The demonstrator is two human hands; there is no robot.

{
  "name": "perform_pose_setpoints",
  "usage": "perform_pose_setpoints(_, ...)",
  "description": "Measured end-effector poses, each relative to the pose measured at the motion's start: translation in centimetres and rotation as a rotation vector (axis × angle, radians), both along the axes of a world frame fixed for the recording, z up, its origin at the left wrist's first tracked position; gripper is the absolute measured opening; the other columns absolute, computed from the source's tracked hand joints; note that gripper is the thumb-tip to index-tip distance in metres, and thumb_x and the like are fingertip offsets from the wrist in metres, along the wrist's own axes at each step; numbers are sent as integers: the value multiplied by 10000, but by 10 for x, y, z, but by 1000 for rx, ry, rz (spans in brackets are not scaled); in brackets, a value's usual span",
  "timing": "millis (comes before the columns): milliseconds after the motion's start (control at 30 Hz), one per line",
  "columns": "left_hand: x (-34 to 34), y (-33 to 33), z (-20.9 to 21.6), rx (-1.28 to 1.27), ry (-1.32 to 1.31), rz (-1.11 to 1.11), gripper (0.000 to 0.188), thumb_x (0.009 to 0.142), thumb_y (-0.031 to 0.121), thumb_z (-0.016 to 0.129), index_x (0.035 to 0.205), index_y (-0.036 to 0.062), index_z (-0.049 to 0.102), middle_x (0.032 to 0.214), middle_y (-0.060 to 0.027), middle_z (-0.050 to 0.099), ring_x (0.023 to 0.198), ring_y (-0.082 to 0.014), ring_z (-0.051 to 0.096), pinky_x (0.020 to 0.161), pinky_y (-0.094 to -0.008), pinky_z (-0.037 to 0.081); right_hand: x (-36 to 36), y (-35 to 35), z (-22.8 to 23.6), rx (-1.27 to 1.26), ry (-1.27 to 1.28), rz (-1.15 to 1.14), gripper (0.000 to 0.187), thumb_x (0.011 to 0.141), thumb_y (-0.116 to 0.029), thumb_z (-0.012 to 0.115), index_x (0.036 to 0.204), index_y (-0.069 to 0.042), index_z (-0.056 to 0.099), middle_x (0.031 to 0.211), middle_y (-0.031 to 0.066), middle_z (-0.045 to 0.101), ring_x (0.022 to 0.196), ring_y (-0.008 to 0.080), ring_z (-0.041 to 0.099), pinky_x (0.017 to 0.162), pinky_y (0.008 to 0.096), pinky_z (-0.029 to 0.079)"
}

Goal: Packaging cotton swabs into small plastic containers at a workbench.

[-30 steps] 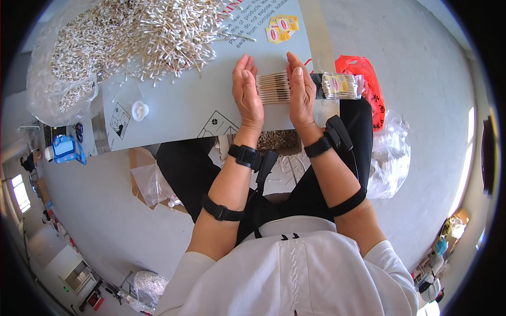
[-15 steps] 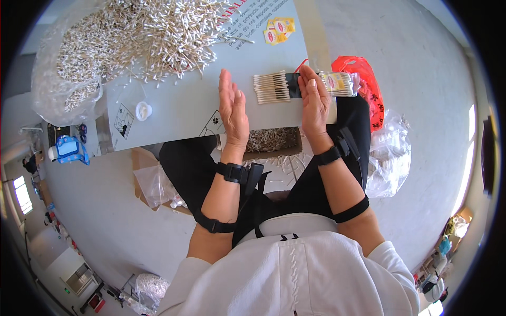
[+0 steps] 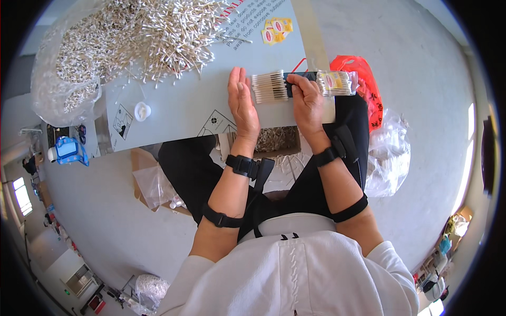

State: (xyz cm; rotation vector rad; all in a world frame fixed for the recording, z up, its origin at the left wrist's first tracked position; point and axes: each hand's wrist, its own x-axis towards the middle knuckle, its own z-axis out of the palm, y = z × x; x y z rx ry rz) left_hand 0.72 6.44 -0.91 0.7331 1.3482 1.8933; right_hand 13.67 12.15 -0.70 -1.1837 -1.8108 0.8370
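Note:
A row of cotton swabs (image 3: 270, 87) lies side by side on the table, across a dark strip (image 3: 288, 90). My left hand (image 3: 244, 108) stands on edge at the row's left end, fingers stretched out, touching or nearly touching the swab tips. At the right end, my right hand (image 3: 308, 105) has its fingers curled with thumb and forefinger together over the dark strip; whatever they pinch is hidden. Just beyond that hand, a clear pack of cotton swabs (image 3: 336, 83) with a yellow label lies at the table's right side.
A large heap of loose swabs (image 3: 174, 37) spills from a clear bag (image 3: 45, 100) at the upper left. Nearby sits a small white cup (image 3: 142, 111). Yellow labels (image 3: 276, 30) lie at the far side. A red bag (image 3: 373, 100) hangs by the right edge; a swab-filled box (image 3: 276, 154) is below.
My left hand has moved right, up to the swab row. My right hand has turned and curled its fingers, shifting slightly left toward the row's right end.

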Motion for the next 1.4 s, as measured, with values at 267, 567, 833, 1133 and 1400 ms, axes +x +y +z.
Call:
perform_pose_setpoints(267,3,3,-4,18,-24,-16,712,1027,456,393,1478,-66,217,1527,-215,265,1440,-293,246,1189,-432,179,-2,-4,-7,-86,88,1,219,901,9,571,1098,-41,650,997,80,677,887,197,617,802,308,505)
perform_pose_setpoints(567,-3,24,-2,38,-30,27,721,1020,486,390,1468,-60,243,1515,-232,272,1433,-310,257,1182,-444,185,-27,21,-11,-369,700,91,393,1042,-193,440,1353,44,480,1349,136,536,1266,194,488,1090,318,374)
perform_pose_setpoints(833,2,26,-2,1,33,38,738,1009,517,398,1451,-61,272,1492,-218,307,1412,-304,293,1177,-437,213,-35,7,-10,-407,793,41,451,1055,-257,414,1367,67,450,1372,186,499,1302,243,468,1122,361,362)
perform_pose_setpoints(1133,0,26,-2,7,23,21,683,1024,476,388,1426,-70,307,1466,-213,348,1389,-293,336,1166,-425,247,-39,9,-14,-345,766,20,444,1054,-244,414,1355,80,456,1367,194,497,1299,259,469,1127,368,360)
perform_pose_setpoints(1400,-4,-4,10,-348,1052,-168,719,962,419,526,1493,11,263,1569,-173,237,1450,-319,241,1169,-503,194,-9,11,-10,-482,924,-93,393,1046,-232,436,1292,64,514,1291,189,561,1227,268,545,1078,377,423)
